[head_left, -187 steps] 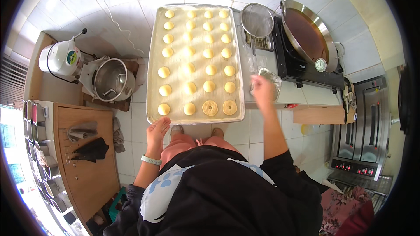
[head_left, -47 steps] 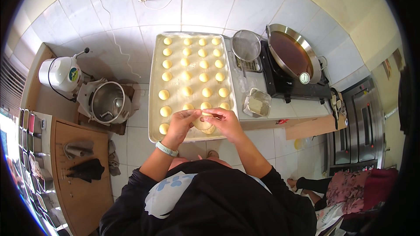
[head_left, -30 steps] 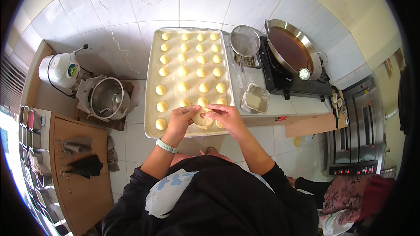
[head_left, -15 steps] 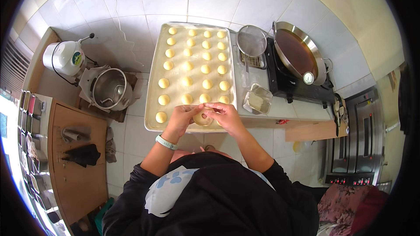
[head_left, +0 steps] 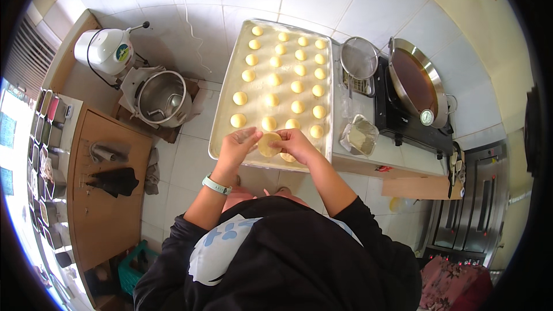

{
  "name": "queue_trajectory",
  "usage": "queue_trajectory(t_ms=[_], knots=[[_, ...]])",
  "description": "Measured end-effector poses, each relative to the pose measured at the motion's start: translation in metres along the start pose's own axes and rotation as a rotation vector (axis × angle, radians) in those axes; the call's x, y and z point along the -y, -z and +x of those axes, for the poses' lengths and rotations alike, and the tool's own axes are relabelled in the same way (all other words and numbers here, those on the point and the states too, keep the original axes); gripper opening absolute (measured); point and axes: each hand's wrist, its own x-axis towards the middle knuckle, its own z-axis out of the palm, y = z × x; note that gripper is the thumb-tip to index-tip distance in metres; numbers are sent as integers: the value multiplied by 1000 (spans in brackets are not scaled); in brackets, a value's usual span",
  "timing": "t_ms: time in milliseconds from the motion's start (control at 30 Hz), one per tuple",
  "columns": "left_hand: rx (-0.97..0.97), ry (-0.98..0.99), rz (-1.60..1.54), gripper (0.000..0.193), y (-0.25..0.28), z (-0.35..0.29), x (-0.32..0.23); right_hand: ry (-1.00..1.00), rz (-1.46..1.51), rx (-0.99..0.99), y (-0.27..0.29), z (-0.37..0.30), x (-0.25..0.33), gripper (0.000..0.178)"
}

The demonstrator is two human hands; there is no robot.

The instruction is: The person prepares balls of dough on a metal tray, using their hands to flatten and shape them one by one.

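My right hand (head_left: 294,143) pinches a round, flattened piece of dough (head_left: 268,145) between thumb and fingers, over the near edge of a large baking tray (head_left: 229,133). Just left of the dough is my left hand (head_left: 235,148), its fingers apart and its thumb close to the dough's edge. Rows of pale yellow dough balls (head_left: 271,99) sit on the floured tray. Another dough ball (head_left: 288,157) shows partly beneath my right hand.
Right of the tray are a mesh strainer (head_left: 359,57), a clear plastic tub (head_left: 360,136) and a wide pan of brown oil (head_left: 412,78) on a black stove (head_left: 403,129). A mixer bowl (head_left: 163,99) stands left. Steel ovens (head_left: 475,196) are at the far right.
The dough showed a small hole between both hands earlier; now no hole shows. My left fingers have come away from it while my right hand keeps its grip. The whole view has shifted.
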Motion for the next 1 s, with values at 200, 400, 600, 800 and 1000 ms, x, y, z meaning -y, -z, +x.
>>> queue_trajectory(t_ms=[200,400,600,800,1000], knots=[[-157,8,-81,46,47,-6,8,137,-614,29,-8,46,-31,28],[-239,31,-146,39,73,-18,34,433,-833,-359,11,31,-19,22],[-247,-31,130,36,74,-26,65,285,-1096,-905,136,-63,52,20],[194,-319,929,50,10,-7,80,-196,-1431,-807,238,-28,-30,21],[307,-543,1460,72,-8,15,101,-61,-1377,-757,222,-37,-24,18]])
